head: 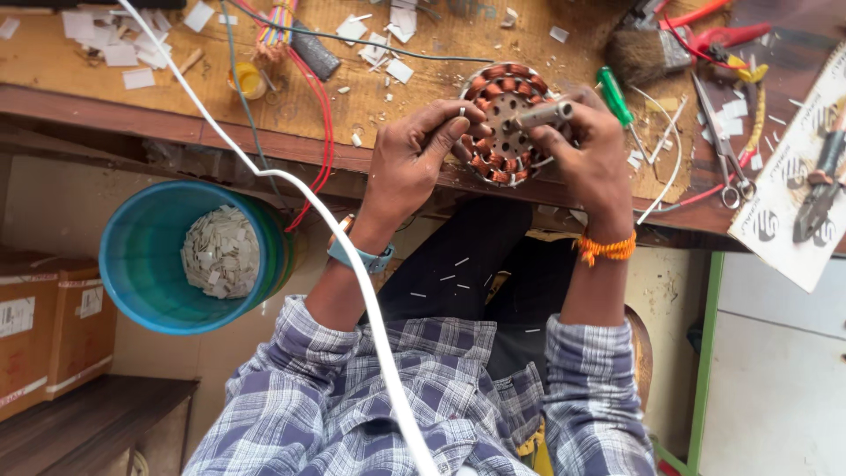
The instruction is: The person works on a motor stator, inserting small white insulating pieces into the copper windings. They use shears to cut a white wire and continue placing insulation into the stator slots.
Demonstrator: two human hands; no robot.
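Both hands pinch copper-wound stator (499,123) over bench (414,84) edge: left hand (414,159) at 9 o'clock, right hand (589,154) at 3. Best keep shaft steady, fingertips off windings.

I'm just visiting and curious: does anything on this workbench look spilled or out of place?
Yes. Small white paper slips lie scattered over the wooden bench, a few on the person's dark trousers. Others sit in the blue bucket. Both hands hold the copper-wound stator steadily.
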